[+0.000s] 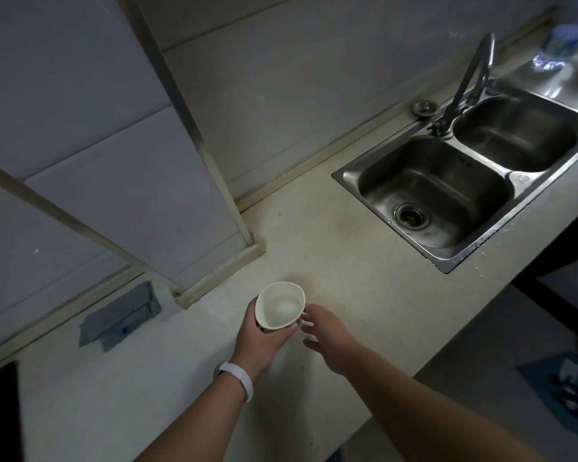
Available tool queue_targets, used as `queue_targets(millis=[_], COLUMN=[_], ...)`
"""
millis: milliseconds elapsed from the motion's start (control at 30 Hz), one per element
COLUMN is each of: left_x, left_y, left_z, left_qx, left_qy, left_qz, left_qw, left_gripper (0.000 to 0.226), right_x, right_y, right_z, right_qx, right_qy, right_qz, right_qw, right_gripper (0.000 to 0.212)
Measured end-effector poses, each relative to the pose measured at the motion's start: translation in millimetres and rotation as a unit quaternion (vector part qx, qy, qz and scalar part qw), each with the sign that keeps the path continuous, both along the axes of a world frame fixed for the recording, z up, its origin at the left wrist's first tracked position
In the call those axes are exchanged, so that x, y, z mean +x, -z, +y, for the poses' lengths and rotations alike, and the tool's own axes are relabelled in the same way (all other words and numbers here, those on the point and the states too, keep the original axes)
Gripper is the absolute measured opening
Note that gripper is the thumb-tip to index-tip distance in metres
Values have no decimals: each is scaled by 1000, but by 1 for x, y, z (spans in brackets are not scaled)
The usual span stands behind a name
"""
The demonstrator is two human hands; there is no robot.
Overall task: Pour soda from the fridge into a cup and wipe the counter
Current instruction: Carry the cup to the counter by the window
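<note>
The fingers of the left hand (264, 338) curl around a white paper cup (281, 306), grasping it from below and from the side, with the thumb on the left wall. The cup's mouth tilts a little toward the camera and its inside looks pale; whether there is liquid in it cannot be told. The right hand (327, 335) is just beside the cup's right side, fingers loose, slightly spread and holding nothing; whether a fingertip touches the cup is unclear. A white wristband (239, 378) circles the left wrist. Both forearms reach in from the bottom of the view.

The cup is over the middle of a pale speckled counter (314, 245), nearer its front edge than its back edge; it is unclear whether it rests on the surface.

Just behind the cup, a tiled column (181, 195) juts out from the wall, its corner close to the cup. To the left, at the counter's back edge, lies a grey flat object (121, 315), too dim to identify. A black cooktop (0, 411) sits at the near left corner.

To the right, well apart from the hands, a steel double sink (347, 181) is set into the counter, with a drain (411, 216) in the nearer basin and a tap (471, 75) rising at its back edge. A blurred clear bottle (561, 38) stands at the far right corner.
</note>
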State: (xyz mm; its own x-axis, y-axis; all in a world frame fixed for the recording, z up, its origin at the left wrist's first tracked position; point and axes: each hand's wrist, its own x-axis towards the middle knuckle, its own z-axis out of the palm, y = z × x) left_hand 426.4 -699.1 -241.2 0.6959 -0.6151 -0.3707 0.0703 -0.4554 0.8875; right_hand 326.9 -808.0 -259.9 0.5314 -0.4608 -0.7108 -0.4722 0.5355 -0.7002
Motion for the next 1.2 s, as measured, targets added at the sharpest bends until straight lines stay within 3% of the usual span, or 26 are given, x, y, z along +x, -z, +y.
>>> queue_targets(millis=[200,367,600,900,1067,1200], left_x=[1,0,-6,-27,-48,-74], left_y=[-7,-22,-46,-78,-96,-114], left_z=[6,19,45,69,65,53], left_qx=[-4,-18,-61,-130,-175,-195], left_qy=[15,36,81,161,200,227], left_qz=[-3,-12,-13,-5,-14,-24], left_qw=[1000,999,995,978,964,954], left_gripper=[66,62,60,60,69,60], right_x=[-3,-9,-26,-63,-91,-118], right_y=[-2,-13,-40,-86,-108,-120], right_z=[5,15,44,85,92,89], right_qx=[29,89,96,60,26,13], right_qy=[29,73,90,163,207,246], right_qz=[-11,-28,-86,-124,-141,-157], right_qw=[999,993,988,977,968,956], right_gripper=[14,39,46,24,27,29])
